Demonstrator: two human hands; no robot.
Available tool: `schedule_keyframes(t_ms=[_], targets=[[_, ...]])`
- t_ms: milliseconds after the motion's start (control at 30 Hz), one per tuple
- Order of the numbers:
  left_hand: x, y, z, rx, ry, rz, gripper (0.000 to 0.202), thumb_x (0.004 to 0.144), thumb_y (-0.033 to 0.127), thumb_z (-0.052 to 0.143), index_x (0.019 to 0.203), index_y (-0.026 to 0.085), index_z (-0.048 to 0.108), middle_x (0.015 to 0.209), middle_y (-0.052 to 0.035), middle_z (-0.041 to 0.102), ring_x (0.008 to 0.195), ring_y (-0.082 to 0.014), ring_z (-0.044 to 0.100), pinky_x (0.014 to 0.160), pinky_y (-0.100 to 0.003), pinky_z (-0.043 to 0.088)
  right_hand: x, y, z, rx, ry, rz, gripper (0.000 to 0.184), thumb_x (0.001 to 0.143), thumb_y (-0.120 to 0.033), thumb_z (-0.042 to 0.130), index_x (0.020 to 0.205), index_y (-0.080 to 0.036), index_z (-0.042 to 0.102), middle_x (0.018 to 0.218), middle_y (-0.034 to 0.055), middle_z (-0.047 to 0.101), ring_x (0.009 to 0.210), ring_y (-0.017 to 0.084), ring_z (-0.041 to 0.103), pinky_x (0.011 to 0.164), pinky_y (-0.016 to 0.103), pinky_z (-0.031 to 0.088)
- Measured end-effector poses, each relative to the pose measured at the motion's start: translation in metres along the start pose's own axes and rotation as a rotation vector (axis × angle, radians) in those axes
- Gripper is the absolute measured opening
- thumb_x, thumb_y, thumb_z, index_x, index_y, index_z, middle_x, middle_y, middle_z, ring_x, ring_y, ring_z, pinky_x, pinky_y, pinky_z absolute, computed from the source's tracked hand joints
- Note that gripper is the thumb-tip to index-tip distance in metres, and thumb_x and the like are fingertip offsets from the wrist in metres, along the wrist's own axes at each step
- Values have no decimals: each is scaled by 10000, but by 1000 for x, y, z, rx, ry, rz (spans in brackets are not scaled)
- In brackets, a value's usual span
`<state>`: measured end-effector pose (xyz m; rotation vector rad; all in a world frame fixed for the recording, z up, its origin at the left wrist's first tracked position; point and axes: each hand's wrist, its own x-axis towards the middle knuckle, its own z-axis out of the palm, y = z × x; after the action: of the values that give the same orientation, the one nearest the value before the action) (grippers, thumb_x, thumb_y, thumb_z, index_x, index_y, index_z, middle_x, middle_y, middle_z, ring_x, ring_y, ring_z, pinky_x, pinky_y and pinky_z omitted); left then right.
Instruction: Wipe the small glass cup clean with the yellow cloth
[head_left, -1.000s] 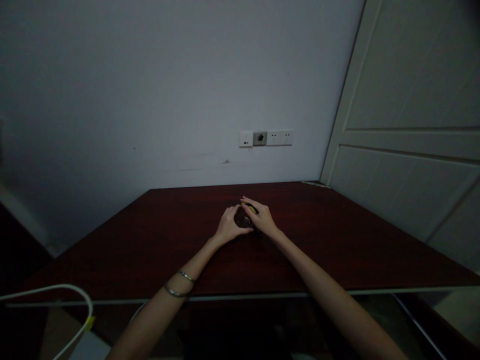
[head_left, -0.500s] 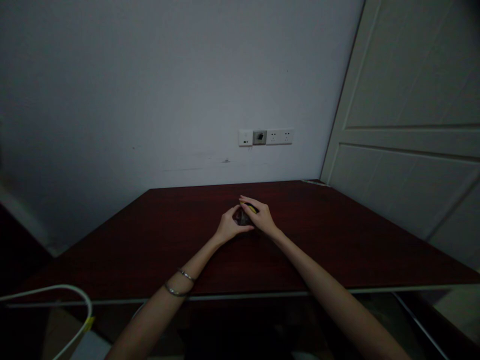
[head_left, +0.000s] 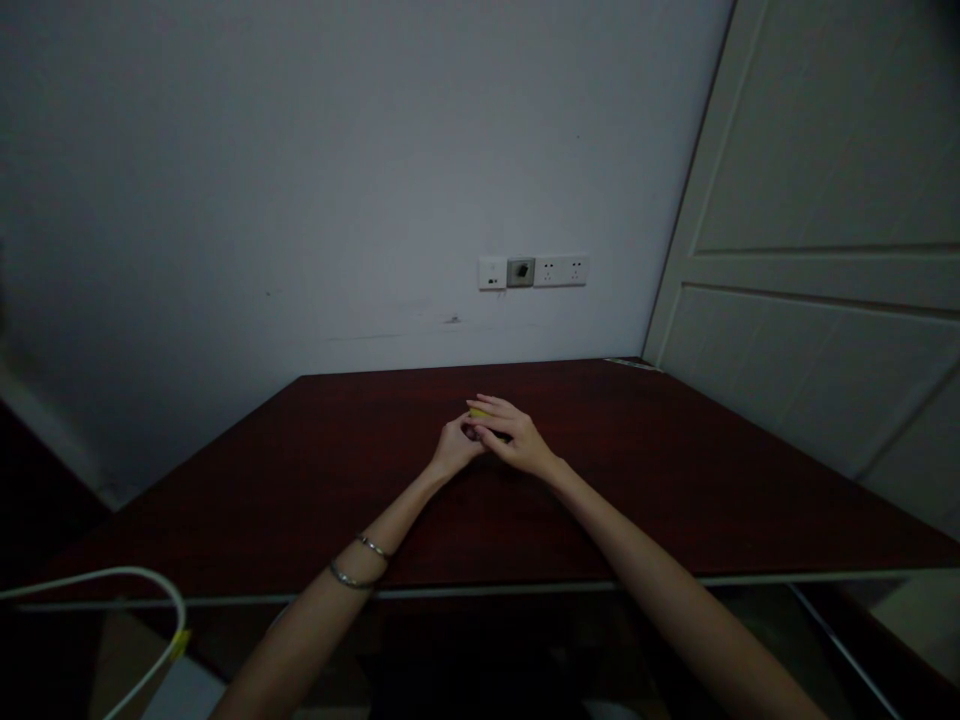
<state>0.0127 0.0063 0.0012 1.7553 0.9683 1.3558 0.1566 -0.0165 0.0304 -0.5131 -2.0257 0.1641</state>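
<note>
Both hands meet over the middle of the dark red table (head_left: 420, 500). My left hand (head_left: 454, 447) is closed round the side of a small dark, rounded object, mostly hidden by my fingers. My right hand (head_left: 520, 438) curves over its top, fingers bent round a yellow piece (head_left: 478, 412) that shows between them. What kind of object it is I cannot make out in the dim light. Two bracelets (head_left: 360, 565) circle my left forearm.
A wall with a row of sockets and a switch (head_left: 532, 272) stands behind the table. To the right is a panelled door (head_left: 817, 270). A white cable (head_left: 150, 575) loops over the table's near left edge.
My right hand has turned leftward over the object, its fingers reaching further across the yellow piece. More of the dark object is now covered. My left hand stays at nearly the same place.
</note>
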Motion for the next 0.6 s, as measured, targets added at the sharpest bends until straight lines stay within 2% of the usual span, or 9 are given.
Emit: schedule_keyframes(t_ms=[100, 200, 333, 433, 600], targets=[[-1, 0, -1, 4, -1, -19, 434, 538, 273, 737, 911, 89, 616, 694, -14, 618, 652, -128, 545, 625, -238, 436, 2, 5, 3, 56, 105, 80, 261, 828, -277, 499, 1042, -282, 648, 1184, 19, 595, 1165, 205, 493, 1002, 415, 379], [-3, 3, -1, 25, -37, -19, 582, 487, 291, 780, 1008, 103, 604, 745, -26, 633, 701, -151, 561, 652, -254, 449, 5, 13, 5, 177, 232, 243, 260, 834, -331, 482, 998, -263, 671, 1138, 27, 625, 1086, 204, 560, 970, 387, 415], [-5, 7, -1, 42, -75, -1, 631, 477, 320, 793, 1039, 107, 598, 836, -57, 641, 745, -167, 567, 669, -265, 455, 4, 21, 5, 309, 296, 429, 295, 829, -397, 470, 968, -249, 685, 1069, 20, 661, 1045, 219, 589, 951, 391, 430], [-4, 10, -1, 33, -78, -13, 603, 507, 329, 777, 1038, 106, 597, 856, -56, 638, 724, -151, 557, 656, -257, 448, 2, 17, 4, 282, 272, 349, 282, 831, -384, 477, 979, -255, 680, 1127, 27, 632, 1078, 213, 567, 969, 392, 411], [-1, 9, -3, 52, -18, -1, 410, 557, 292, 729, 904, 94, 635, 709, -9, 610, 619, -106, 498, 591, -224, 408, -1, 2, 3, 135, 125, 109, 222, 820, -309, 522, 971, -277, 681, 1190, 30, 592, 1154, 208, 502, 1002, 414, 372]])
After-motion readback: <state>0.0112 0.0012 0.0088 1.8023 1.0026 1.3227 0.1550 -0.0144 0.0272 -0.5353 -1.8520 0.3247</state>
